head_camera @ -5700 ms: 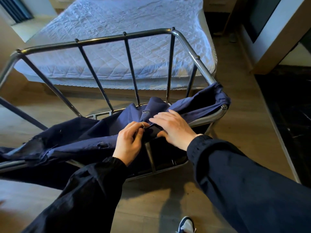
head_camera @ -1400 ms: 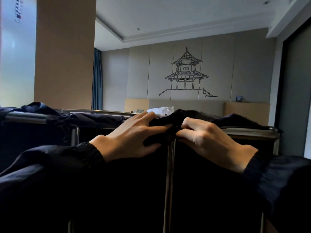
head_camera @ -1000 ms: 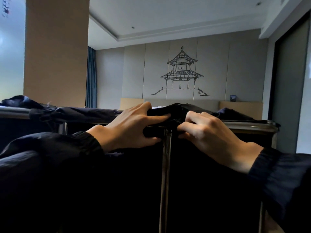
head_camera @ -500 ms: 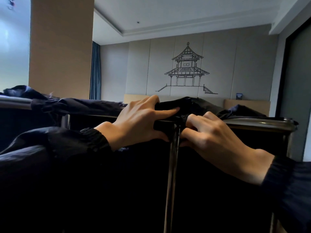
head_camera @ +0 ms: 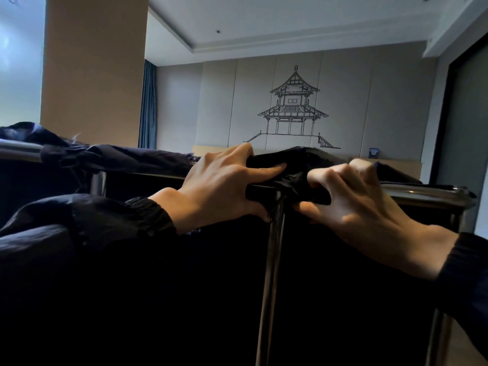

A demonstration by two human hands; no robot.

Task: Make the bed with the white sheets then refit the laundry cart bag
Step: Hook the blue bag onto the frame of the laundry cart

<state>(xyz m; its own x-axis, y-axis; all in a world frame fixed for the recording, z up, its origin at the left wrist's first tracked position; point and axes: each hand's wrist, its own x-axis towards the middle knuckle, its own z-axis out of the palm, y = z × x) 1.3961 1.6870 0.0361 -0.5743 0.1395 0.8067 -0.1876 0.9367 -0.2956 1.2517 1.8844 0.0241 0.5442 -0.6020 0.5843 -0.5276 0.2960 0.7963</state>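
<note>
Two hands fitting the dark bag over the laundry cart's top rail, seen from low and close.

The left hand (head_camera: 224, 186) and right hand (head_camera: 361, 207) meet where the upright post (head_camera: 272, 260) joins the top rail (head_camera: 425, 194). Both grip a bunched fold of the navy laundry cart bag (head_camera: 126, 159), fingers over the fabric and thumbs below the rail. The bag's hem lies draped along the rail toward its left end, while the right end of the rail is bare metal. Behind, a pagoda line drawing (head_camera: 293, 107) marks the grey panelled wall, with a blue curtain (head_camera: 148, 107) beside a tan column (head_camera: 92, 70).
</note>
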